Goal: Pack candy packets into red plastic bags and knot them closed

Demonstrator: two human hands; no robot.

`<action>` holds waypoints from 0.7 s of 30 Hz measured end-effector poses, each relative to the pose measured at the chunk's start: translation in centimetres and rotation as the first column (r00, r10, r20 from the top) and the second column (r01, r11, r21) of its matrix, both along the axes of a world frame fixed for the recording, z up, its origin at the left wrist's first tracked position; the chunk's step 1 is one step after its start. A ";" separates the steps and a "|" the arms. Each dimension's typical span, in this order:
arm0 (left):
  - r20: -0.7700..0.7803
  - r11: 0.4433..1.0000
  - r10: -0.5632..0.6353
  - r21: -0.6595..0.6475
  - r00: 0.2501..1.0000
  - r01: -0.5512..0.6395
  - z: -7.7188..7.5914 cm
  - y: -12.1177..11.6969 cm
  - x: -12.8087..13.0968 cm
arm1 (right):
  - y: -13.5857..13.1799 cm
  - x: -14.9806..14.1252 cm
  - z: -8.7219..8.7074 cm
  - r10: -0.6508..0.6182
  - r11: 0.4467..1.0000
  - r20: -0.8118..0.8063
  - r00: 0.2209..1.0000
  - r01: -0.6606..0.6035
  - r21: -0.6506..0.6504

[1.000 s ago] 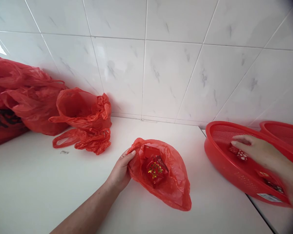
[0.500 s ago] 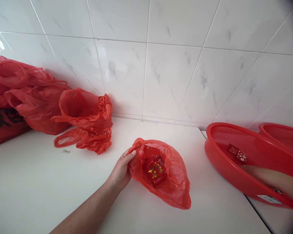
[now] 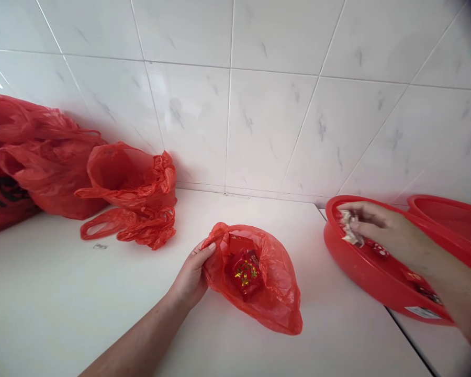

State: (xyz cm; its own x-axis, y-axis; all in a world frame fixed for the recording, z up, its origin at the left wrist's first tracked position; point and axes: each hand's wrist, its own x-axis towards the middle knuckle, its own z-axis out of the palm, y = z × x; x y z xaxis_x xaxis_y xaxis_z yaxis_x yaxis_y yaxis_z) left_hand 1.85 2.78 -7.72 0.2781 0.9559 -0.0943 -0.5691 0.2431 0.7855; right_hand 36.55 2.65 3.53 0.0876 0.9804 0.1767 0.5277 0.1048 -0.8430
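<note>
My left hand [image 3: 196,269] pinches the left rim of a thin red plastic bag [image 3: 278,288], holding its mouth open on the white tabletop. Inside the bag lie a red packet [image 3: 241,243] and dark red wrapped pieces [image 3: 246,272] with gold print. At the right, my right hand [image 3: 380,228] is above the rim of a red mesh basket [image 3: 349,272]. Its fingers are closed on small whitish crinkled wrapped pieces [image 3: 352,230], somewhat blurred. Below that hand, red pieces with white dots [image 3: 377,249] and other small packets [image 3: 427,293] lie in the basket.
Several filled red plastic bags [image 3: 55,162] stand along the tiled wall at the left. An upright open red bag [image 3: 129,173] and a crumpled one [image 3: 141,228] are beside them. A second red basket [image 3: 451,214] is behind the first. A seam [image 3: 408,335] crosses the tabletop at right.
My right hand has risen out of the basket and moved left to its rim, now with whitish wrapped pieces in its fingers. My left hand keeps its hold on the bag. The view has shifted slightly.
</note>
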 end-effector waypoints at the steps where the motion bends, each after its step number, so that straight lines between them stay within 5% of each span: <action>1: -0.003 1.000 0.002 0.002 1.000 -0.002 0.0 0.0 0.0 | -0.5 -1.9 0.1 0.083 0.995 -0.047 0.995 -0.085 -0.047; 5: -0.011 1.000 0.006 0.013 1.000 -0.006 0.2 -0.1 0.0 | -2.4 -9.2 -0.4 0.385 0.899 -0.215 0.898 -0.417 -0.133; 8: 0.006 0.999 0.001 0.033 1.000 -0.001 0.5 -0.2 0.0 | -3.1 -13.7 -1.2 0.495 0.823 -0.214 0.842 -0.533 -0.194; 13: 0.053 0.998 0.036 0.041 0.998 -0.038 0.9 -0.2 0.0 | -2.0 -17.1 -2.9 0.524 0.828 0.056 0.850 -0.492 -0.270; 21: 0.074 0.996 0.077 0.028 0.994 -0.079 0.2 0.3 -0.4 | -0.2 -14.4 -6.1 0.455 0.882 0.477 0.752 -0.308 -0.357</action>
State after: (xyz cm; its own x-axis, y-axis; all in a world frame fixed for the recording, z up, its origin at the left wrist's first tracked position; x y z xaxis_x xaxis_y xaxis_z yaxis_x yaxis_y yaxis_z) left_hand 1.44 3.10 -7.56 0.2078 0.9770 -0.0469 -0.6416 0.1723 0.7474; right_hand 22.18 2.48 -2.56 -0.3388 0.9261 -0.1658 0.8560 0.2303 -0.4629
